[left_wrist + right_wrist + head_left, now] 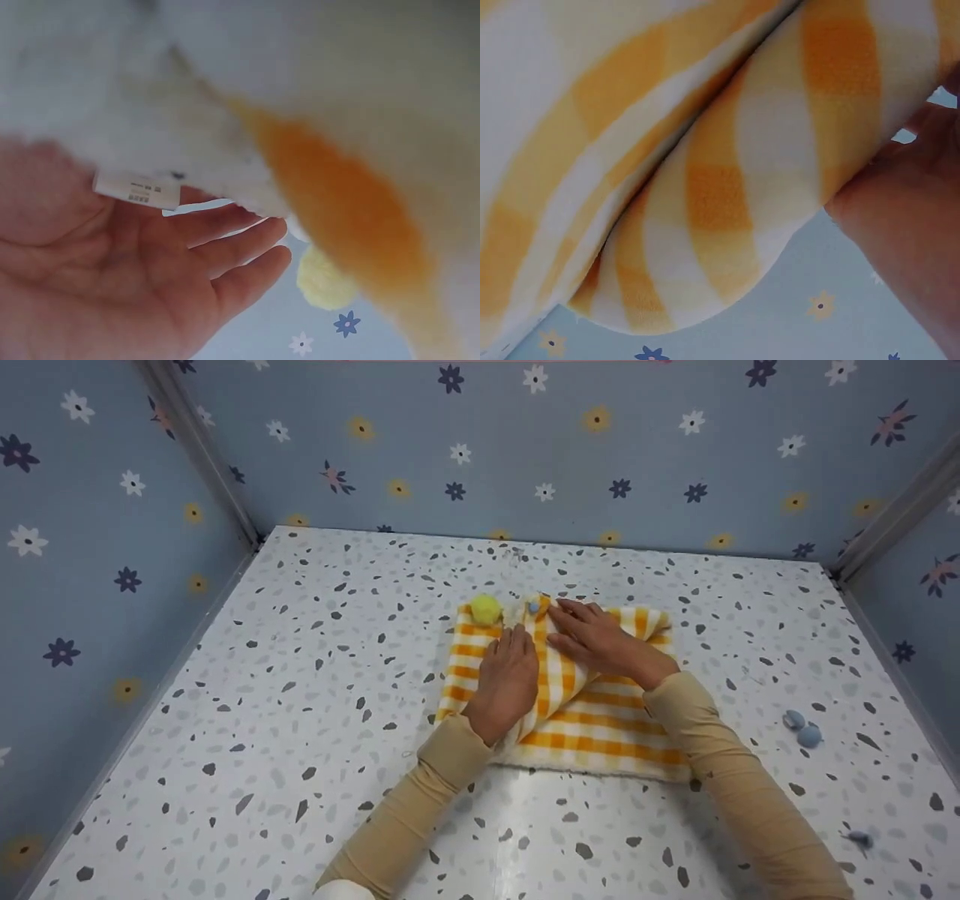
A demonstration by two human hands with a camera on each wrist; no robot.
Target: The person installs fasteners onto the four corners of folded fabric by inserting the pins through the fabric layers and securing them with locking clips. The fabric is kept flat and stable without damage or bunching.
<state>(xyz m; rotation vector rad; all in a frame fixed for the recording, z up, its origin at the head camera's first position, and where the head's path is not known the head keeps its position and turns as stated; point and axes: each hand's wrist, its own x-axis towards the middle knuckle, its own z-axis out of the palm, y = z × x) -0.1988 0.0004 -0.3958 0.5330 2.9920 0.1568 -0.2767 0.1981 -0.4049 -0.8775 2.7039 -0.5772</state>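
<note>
We judge a fold is underway: the plush orange-and-white checked cloth lies centrally on the speckled white table, a fuzzy yellow ball towards its eleven o'clock. Our left hand and right hand touch it, fingers extended, unclamped; next calls for flattening the flap.
</note>
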